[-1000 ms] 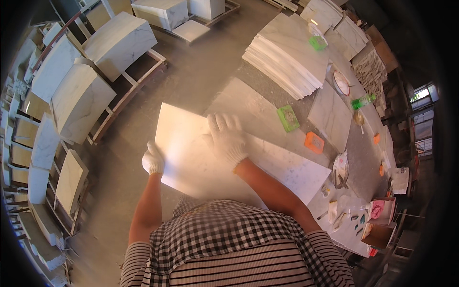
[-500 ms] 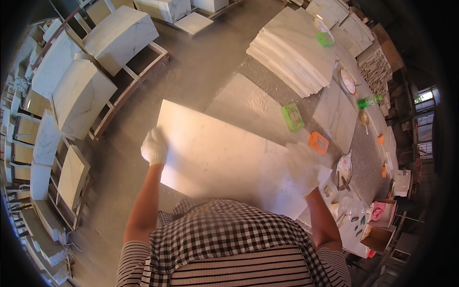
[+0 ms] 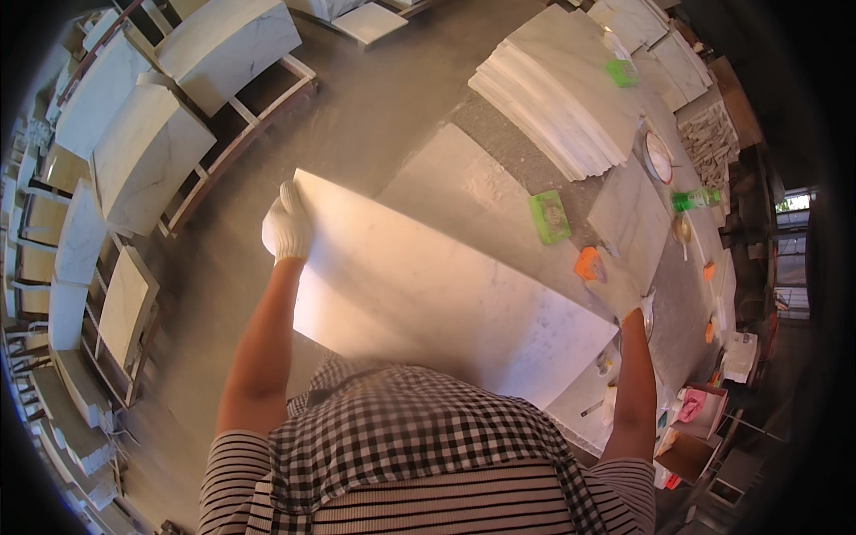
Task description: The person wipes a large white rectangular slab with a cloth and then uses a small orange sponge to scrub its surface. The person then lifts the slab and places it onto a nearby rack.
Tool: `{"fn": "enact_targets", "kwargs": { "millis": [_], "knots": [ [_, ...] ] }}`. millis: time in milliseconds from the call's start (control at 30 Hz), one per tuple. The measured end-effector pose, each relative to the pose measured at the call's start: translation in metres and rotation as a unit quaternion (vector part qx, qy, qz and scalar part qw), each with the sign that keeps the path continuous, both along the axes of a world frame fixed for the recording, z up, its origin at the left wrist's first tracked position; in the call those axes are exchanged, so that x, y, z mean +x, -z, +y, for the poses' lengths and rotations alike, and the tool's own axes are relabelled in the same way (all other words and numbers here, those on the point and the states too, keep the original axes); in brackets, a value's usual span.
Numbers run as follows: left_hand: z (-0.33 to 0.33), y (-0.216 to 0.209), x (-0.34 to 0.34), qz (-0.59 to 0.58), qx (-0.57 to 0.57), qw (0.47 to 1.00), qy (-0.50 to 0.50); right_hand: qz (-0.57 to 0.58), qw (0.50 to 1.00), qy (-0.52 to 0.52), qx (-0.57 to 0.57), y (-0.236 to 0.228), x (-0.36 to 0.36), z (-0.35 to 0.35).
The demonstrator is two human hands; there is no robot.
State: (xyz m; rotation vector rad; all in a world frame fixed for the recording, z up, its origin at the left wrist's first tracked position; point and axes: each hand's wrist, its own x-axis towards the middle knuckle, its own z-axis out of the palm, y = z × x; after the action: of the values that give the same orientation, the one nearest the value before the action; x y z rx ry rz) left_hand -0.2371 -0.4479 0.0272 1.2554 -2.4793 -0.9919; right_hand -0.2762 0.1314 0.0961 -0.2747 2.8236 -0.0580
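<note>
A white marble slab [image 3: 428, 285] lies slantwise in front of me, its near edge partly hidden by my checked apron. My left hand [image 3: 287, 223], in a white knitted glove, grips the slab's left end. Beyond the slab's right end, my gloved right hand [image 3: 617, 285] has its fingers on a small orange block [image 3: 588, 264], which looks like a sanding pad. Part of the block is covered by the fingers. A green block [image 3: 549, 217] of similar shape rests on a grey-white slab [image 3: 450, 178] just behind.
A stack of marble slabs [image 3: 557, 98] stands at the far right, with another green block [image 3: 622, 73] on top. A green bottle [image 3: 695, 200], a round bowl [image 3: 658, 158] and open boxes [image 3: 695, 450] line the right side. Marble pieces on metal racks [image 3: 147, 152] fill the left.
My right hand has left the slab's right part and moved right onto the orange block. The left hand stays on the slab's left end. The whole view has shifted slightly.
</note>
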Motion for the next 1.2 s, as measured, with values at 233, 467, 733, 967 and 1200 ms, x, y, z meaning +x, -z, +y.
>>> {"fn": "enact_targets", "kwargs": {
  "millis": [233,467,733,967,1200],
  "knots": [
    [-0.001,0.002,0.002,0.014,0.015,1.000,0.000,-0.109,0.931,0.047,-0.345,-0.062,-0.010,-0.093],
    [-0.002,0.003,0.001,-0.008,0.015,1.000,-0.009,-0.227,0.921,-0.136,-0.287,-0.064,-0.027,-0.231],
    [-0.001,0.002,-0.002,-0.041,-0.006,0.999,-0.004,-0.257,0.884,-0.172,-0.349,-0.024,-0.061,-0.313],
    [-0.002,0.002,0.000,-0.051,-0.001,0.999,0.003,-0.200,0.904,-0.252,-0.283,-0.041,-0.050,-0.250],
    [-0.001,0.000,-0.002,-0.061,-0.015,0.998,0.005,-0.210,0.891,-0.208,-0.346,-0.019,-0.060,-0.323]
  ]
}}
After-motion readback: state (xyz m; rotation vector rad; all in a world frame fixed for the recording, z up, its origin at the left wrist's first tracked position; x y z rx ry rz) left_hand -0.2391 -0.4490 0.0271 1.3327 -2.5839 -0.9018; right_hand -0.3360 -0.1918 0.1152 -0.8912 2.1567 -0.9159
